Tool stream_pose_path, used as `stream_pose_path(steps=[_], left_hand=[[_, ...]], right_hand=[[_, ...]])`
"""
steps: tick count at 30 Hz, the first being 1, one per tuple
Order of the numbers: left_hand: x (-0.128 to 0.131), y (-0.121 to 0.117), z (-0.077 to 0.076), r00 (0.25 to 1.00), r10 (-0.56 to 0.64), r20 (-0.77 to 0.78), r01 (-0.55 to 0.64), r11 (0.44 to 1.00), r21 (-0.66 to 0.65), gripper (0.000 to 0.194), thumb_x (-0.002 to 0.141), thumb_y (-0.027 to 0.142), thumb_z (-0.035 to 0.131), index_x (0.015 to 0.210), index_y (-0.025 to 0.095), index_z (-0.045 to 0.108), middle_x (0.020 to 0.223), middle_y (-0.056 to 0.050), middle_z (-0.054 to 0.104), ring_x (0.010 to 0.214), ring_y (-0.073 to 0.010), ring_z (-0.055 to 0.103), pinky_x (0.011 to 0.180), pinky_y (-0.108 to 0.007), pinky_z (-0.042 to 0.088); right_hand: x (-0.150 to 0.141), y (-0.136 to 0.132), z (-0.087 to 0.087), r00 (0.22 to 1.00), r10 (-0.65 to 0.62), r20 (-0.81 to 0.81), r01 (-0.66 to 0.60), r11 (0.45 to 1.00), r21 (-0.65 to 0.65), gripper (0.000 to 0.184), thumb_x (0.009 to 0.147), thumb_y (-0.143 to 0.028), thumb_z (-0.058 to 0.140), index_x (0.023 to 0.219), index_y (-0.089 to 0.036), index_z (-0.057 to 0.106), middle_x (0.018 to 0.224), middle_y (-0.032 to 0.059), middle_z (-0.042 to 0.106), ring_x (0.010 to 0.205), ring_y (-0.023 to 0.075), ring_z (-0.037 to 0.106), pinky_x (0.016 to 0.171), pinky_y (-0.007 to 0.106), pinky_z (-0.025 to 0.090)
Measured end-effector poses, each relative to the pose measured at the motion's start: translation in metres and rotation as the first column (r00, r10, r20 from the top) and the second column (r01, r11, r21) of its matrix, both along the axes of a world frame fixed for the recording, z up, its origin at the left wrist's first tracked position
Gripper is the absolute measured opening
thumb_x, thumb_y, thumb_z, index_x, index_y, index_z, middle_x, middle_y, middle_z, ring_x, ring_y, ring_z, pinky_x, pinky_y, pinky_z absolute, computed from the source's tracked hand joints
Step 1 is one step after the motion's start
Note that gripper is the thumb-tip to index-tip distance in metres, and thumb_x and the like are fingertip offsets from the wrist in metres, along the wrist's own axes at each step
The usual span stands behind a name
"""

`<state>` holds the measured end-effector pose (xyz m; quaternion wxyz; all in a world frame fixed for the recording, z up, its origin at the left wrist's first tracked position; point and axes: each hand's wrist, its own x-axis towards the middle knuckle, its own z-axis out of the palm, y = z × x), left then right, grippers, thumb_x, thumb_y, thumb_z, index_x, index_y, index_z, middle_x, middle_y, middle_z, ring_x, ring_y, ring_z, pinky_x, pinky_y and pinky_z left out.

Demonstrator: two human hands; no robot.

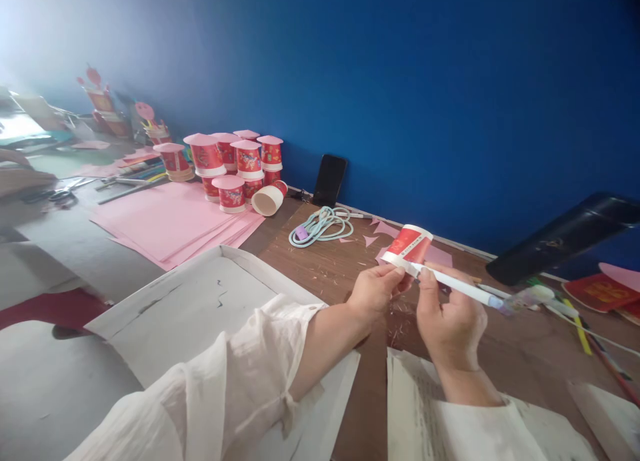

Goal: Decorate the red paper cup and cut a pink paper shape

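My left hand (377, 289) pinches a red paper cup (409, 243) near its white rim; the cup is tilted on its side above the wooden table. A long white pen-like tool (457, 284) is gripped in my right hand (447, 314), between thumb and fingers. Its front end meets the cup's white rim beside my left fingertips. The rear end, bluish and partly clear, points right and is blurred. Behind the cup lie pink paper scraps (385, 229).
Several red cups with pink paper tops (249, 159) stand on pink sheets (165, 217) at left. A coiled light-blue cable (323, 227), a phone (330, 179) against the wall, a black bottle (565, 237), a white tray-like sheet (195, 294) and a co-worker's hand (25, 177) are around.
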<state>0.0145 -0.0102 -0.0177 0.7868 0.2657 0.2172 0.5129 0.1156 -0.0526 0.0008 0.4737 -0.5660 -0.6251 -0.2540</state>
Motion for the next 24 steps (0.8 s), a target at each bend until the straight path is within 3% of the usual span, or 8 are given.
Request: stream_pose_path(steps=[12, 24], left_hand=[[0.0001, 0.0006, -0.0036, 0.996, -0.020, -0.083, 0.022, 0.999, 0.026, 0.035, 0.063, 0.042, 0.083, 0.077, 0.011, 0.074, 0.073, -0.004, 0.065, 0.070, -0.0119, 0.056, 0.078, -0.029, 0.043], [-0.0022, 0.0039, -0.0017, 0.999, -0.034, -0.031, 0.033, 0.999, -0.032, 0.038, 0.059, 0.040, 0.087, 0.079, 0.011, 0.075, 0.075, -0.006, 0.069, 0.073, -0.0140, 0.062, 0.087, -0.034, 0.048]], right_hand=[[0.0020, 0.0007, 0.0022, 1.000, -0.016, 0.005, 0.015, 1.000, 0.007, 0.017, 0.091, -0.024, 0.059, 0.096, -0.011, 0.069, 0.090, 0.0125, 0.074, 0.083, 0.0210, 0.071, 0.073, 0.028, 0.052], [-0.0008, -0.0013, -0.0001, 1.000, -0.028, -0.010, 0.028, 0.999, -0.022, 0.018, 0.092, -0.025, 0.058, 0.095, -0.013, 0.070, 0.088, 0.0113, 0.075, 0.084, 0.0215, 0.071, 0.074, 0.028, 0.051]])
